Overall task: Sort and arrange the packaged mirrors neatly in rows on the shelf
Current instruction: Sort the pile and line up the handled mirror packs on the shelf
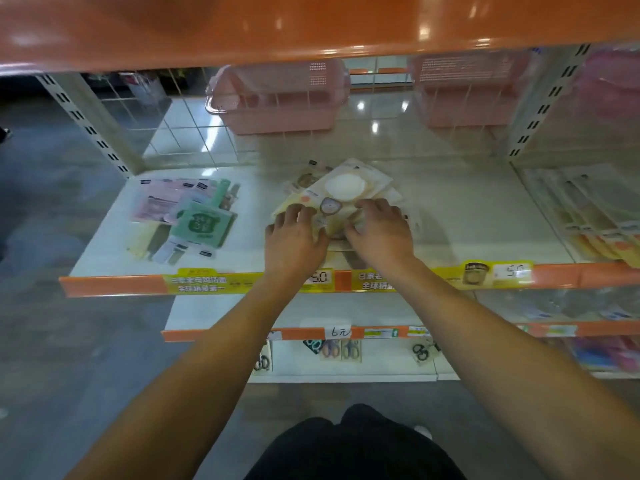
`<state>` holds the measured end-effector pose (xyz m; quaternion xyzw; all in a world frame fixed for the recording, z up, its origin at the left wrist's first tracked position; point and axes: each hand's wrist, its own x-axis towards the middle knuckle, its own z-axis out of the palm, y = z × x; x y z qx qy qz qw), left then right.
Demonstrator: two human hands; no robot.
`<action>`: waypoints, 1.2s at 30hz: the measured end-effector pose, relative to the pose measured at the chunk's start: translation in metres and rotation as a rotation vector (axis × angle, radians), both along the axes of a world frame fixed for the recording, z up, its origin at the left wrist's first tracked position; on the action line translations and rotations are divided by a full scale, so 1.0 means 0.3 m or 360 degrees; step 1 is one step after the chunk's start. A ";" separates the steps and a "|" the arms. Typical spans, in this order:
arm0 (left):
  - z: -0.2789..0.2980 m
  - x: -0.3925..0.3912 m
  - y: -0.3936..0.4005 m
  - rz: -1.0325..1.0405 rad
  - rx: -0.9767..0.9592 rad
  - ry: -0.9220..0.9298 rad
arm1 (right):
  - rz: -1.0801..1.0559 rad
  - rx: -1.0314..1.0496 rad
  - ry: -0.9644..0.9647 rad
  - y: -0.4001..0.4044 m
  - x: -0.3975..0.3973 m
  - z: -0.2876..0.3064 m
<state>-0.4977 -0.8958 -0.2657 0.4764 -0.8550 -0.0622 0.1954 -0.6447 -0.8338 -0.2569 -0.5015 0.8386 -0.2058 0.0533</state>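
Nearest the camera are the person's dark trousers and 2 bare forearms reaching forward and up to the shelf [450, 216].

The stack of packaged mirrors [341, 194] lies fanned and skewed at the middle of that shelf, near its front edge, the top pack showing a pale round mirror face. I judge the packs light, flat and stiff from the card backing, with slick plastic sleeves that slide over one another easily; the mirrors inside are likely fragile, so pressing on the round faces is unwise. The best hold looks to be at the card edges and corners, squaring the fan from both sides.

The left hand [294, 233] rests on the near left edge of the stack, fingers curled over it. The right hand [379, 230] covers the near right edge, fingers bent and apparently gripping the packs; blur hides the exact grip. Both wrists are level, palms down, hands almost touching.

Further out, a loose pile of green and pink packs [188, 216] lies at the shelf's left, well apart. Tidy overlapping packs [595, 223] fill the right end. 2 pink baskets [277, 98] stand behind.
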 end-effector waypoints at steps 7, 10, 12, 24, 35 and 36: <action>-0.001 0.029 -0.036 -0.0007 0.0048 0.0026 | 0.0004 0.0002 -0.0005 -0.032 0.025 0.003; 0.000 0.020 -0.042 0.0003 0.0037 0.0031 | 0.0034 -0.0007 -0.0003 -0.053 0.015 -0.003; 0.004 0.016 -0.048 0.0028 0.0033 0.0027 | 0.0066 -0.0004 -0.0008 -0.076 0.012 -0.008; 0.003 0.038 -0.124 0.0093 0.0092 0.0050 | 0.0411 0.0339 0.0030 -0.169 0.031 -0.056; -0.015 -0.005 -0.148 -0.0089 0.0174 0.0044 | -0.0023 0.0041 0.0108 -0.128 -0.034 -0.050; -0.017 -0.009 -0.145 -0.0103 0.0167 0.0042 | -0.0078 0.0118 0.0151 -0.126 -0.043 -0.046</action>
